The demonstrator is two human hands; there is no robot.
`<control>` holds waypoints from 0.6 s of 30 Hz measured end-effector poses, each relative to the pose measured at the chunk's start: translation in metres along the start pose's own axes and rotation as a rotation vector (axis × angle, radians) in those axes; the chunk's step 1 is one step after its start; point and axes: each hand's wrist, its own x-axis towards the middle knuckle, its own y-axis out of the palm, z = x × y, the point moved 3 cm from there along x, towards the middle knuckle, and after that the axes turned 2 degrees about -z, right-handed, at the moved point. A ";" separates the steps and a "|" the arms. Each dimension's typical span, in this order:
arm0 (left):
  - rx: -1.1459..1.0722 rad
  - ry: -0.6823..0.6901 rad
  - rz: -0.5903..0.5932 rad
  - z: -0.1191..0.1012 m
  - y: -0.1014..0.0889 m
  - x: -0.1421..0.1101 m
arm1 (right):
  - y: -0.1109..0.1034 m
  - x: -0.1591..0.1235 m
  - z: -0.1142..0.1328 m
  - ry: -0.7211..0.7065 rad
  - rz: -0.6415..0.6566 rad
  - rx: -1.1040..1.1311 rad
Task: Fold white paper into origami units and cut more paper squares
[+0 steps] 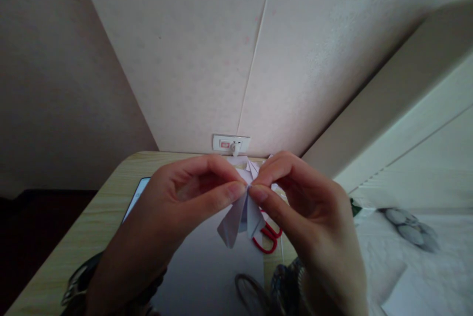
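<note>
A folded piece of white paper (232, 222) hangs in the air above the table, its creased flaps spreading downward. My left hand (185, 198) pinches it from the left between thumb and index finger. From the right, my right hand (306, 198) pinches the same paper, so both sets of fingertips nearly touch at its middle. Part of the paper is covered by the fingers. Below it on the table lies a flat sheet of white paper (210, 267). Red-handled scissors (272, 239) lie just right of the folded paper, their blades hidden.
The wood-grain table (99, 212) meets a wall with a socket (231, 143) and a plug in it. A phone (137, 195) lies partly behind my left hand. More folded paper (253, 167) sits at the table's back. A white quilted bed surface (417, 252) is at right.
</note>
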 end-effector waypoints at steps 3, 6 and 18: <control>-0.010 0.014 -0.029 -0.001 0.000 -0.001 | 0.000 0.001 -0.003 0.029 0.042 0.066; 0.018 0.039 -0.056 -0.001 0.000 -0.002 | 0.001 0.002 -0.005 0.070 0.069 0.152; 0.256 0.243 -0.100 -0.015 0.006 -0.005 | 0.002 0.003 -0.008 0.120 0.093 0.284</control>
